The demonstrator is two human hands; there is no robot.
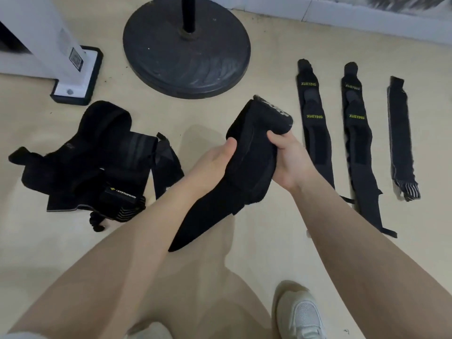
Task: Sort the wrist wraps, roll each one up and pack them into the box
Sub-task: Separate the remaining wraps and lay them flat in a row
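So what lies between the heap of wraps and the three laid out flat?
In the head view: the black wrap held by both hands, left and right.

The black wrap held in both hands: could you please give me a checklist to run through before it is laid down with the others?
1. Grip: left hand and right hand both grip the folded black fabric wrist wrap: ok.
2. Wrap flattened: bunched, tail hanging: not ok.
3. Sorted row: two black wraps with yellow lettering and a grey-edged black wrap lie side by side, apart: ok.
4. Free floor beside the row: ok.
5. Tangled pile of black wraps left unsorted: not ok.
6. Box in view: cannot tell.
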